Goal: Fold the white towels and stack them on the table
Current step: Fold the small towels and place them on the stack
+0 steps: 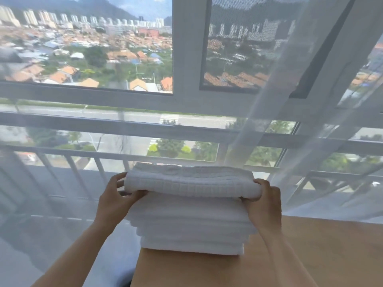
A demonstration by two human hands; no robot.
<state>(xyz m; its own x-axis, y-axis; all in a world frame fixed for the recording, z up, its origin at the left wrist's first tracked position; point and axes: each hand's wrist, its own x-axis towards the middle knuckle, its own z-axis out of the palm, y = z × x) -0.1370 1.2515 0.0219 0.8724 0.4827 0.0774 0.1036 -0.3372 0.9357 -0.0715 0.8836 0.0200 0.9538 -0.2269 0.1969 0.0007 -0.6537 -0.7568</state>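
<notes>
A: Position of the folded towel (191,181)?

B: Topmost, lying flat on the stack of towels (191,226). Ribbed weave visible along the near edge. Slightly wider than the layers below, overhanging at both ends.

A: Location of the stack?

B: On the wooden table (310,251), at its far left corner, close to the window (87,44). Several folded white layers, edges roughly aligned, lower layers stepped slightly inward.

A: Left hand (116,201)?

B: At the left end of the top towel. Thumb tucked under the near edge, fingers (119,179) curled round the end. Gripping the towel.

A: Right hand (263,201)?

B: At the right end of the same towel. Fingers wrapped over the rolled corner, pinching it from above and below. Gripping the towel.

A: Forearms?

B: Bare, reaching in from the lower edge, one on each side of the stack.

A: Surroundings?

B: Sheer curtain (300,100) hanging at the right, drawn partly across the glass and falling behind the table. White railing (62,162) beyond the lower panes. Rooftops, trees, a road and distant tower blocks outside.
</notes>
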